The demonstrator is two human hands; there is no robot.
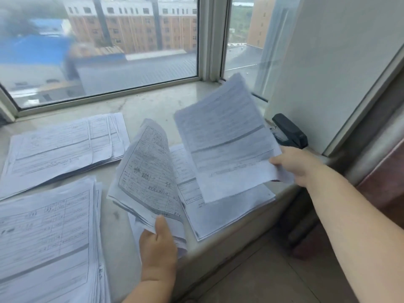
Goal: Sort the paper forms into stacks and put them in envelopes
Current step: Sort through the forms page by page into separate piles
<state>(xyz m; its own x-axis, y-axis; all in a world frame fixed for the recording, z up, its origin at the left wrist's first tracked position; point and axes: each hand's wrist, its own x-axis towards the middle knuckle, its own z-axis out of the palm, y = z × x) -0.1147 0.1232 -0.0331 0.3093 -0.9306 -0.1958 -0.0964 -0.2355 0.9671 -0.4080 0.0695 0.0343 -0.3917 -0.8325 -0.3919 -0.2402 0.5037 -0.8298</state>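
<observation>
- L hand [158, 243] pinches a curled bundle of forms [148, 171], lifted over bench [153, 103] centre.
- R hand [295, 165] pinches one sheet [227, 141], raised at right.
- Two stacks [59, 147] lie left; stapler [288, 131] far right.

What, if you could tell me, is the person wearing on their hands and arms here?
Nothing shows on either: the left hand and right hand are bare, with no gloves, rings or watch in view. Both forearms are uncovered as far as the frame shows; no sleeve appears.
</observation>
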